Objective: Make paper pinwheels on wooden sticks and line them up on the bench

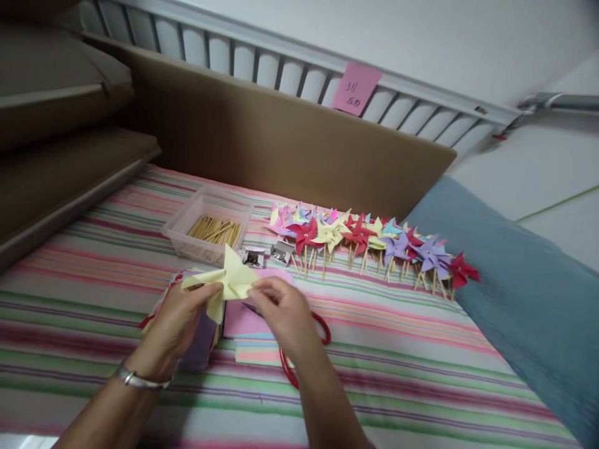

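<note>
A pale yellow paper pinwheel [236, 278], without a stick, is held up between both hands. My left hand [185, 315] pinches its middle, thumb on the front. With thumb and fingers closed, my right hand [283, 308] grips the pinwheel's right-hand blade. Beneath the right hand and forearm lie red-handled scissors [322, 327], partly hidden. Pink paper sheets [238, 321] lie under the hands, with pastel sheets [257, 354] at their near edge. A stack of coloured paper [201, 343] sits below the left hand, mostly covered by it.
A clear plastic box [173, 234] holds wooden sticks [218, 231]. Two small boxes of metal pins [281, 252] stand beside it. Finished pinwheels on sticks [358, 234] lie in rows at the back right. A cardboard panel [281, 137] leans against the radiator [243, 59]; cardboard [70, 168] is stacked left.
</note>
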Demonstrator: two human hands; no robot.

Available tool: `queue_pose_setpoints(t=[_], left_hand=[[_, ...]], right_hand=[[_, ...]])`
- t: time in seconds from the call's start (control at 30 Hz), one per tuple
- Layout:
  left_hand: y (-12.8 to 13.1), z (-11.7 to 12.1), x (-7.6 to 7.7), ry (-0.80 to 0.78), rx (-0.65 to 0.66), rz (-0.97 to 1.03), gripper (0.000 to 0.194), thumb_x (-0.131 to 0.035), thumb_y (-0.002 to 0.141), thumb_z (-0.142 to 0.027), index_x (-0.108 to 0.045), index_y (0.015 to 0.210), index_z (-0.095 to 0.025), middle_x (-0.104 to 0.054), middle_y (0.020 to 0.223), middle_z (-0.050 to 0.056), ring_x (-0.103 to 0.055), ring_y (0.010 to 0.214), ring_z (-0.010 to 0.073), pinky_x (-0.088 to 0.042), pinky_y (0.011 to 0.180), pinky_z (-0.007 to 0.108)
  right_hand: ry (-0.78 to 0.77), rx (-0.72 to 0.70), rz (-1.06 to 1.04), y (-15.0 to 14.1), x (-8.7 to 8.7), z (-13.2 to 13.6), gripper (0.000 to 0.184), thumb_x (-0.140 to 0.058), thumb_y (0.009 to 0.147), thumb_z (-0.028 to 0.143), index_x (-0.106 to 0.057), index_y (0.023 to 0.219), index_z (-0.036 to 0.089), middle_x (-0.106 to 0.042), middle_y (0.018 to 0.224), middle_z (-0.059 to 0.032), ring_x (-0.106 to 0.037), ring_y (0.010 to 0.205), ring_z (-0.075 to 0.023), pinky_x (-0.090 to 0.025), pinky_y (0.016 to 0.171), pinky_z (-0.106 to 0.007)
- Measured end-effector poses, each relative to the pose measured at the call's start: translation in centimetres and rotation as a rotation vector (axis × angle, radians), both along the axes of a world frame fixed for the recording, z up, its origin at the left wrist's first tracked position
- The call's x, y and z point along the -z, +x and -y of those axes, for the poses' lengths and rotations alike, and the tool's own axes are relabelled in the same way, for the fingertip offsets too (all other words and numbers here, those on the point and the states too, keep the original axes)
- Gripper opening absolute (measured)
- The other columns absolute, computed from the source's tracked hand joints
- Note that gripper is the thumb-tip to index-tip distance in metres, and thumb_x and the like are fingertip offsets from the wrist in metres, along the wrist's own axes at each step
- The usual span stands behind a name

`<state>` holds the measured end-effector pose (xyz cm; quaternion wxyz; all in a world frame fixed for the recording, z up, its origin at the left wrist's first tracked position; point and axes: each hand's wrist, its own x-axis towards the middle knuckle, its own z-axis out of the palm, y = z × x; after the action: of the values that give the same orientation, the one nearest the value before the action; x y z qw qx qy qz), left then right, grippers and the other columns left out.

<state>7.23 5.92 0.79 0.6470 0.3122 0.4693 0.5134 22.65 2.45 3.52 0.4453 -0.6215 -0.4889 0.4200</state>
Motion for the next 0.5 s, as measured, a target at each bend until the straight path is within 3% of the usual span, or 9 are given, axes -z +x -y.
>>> queue_pose_setpoints(t=[0.1,0.17,0.27,0.5], left_hand=[[-0.5,0.0,-0.6,-0.005,0.132,-0.049,0.025,-0.077,0.058,-0.023,-0.074,0.080,-0.013,-0.072,0.067,0.003,-0.061,0.058,0.0156,-0.046,0.055,0.024],[-0.5,0.1,-0.8,-0.017,0.232,-0.106,0.023,-0.075,0.058,-0.022,-0.074,0.079,-0.012,-0.071,0.063,0.003,-0.059,0.055,0.0155,-0.044,0.053,0.024],[0.0,0.5,-0.9,-0.034,0.340,-0.206,0.020,-0.073,0.057,-0.020,-0.073,0.075,-0.012,-0.069,0.059,0.003,-0.059,0.054,0.0165,-0.044,0.053,0.026],[0.6,0.4,0.1,-0.028,0.382,-0.310,0.019,-0.072,0.057,-0.021,-0.072,0.074,-0.012,-0.070,0.064,0.003,-0.060,0.059,0.0179,-0.043,0.055,0.026]], right_hand=[[0.096,0.161,0.042,1.2,-1.0,0.0,0.028,-0.069,0.069,0.031,-0.067,0.095,0.020,-0.069,0.089,-0.0042,-0.062,0.084,-0.0204,-0.047,0.077,-0.032],[0.076,0.092,-0.059,1.3,-0.5,-0.2,0.047,-0.073,0.064,0.026,-0.064,0.109,0.022,-0.067,0.090,-0.0029,-0.061,0.085,-0.0201,-0.047,0.077,-0.033],[-0.063,-0.114,-0.271,0.7,1.0,-0.6,0.067,-0.072,0.060,0.021,-0.055,0.125,0.024,-0.065,0.083,0.0004,-0.060,0.072,-0.0176,-0.047,0.066,-0.030],[-0.136,-0.156,-0.323,0.3,2.4,-1.0,0.071,-0.069,0.057,0.013,-0.053,0.126,0.022,-0.059,0.069,0.0045,-0.052,0.061,-0.0138,-0.041,0.056,-0.024]])
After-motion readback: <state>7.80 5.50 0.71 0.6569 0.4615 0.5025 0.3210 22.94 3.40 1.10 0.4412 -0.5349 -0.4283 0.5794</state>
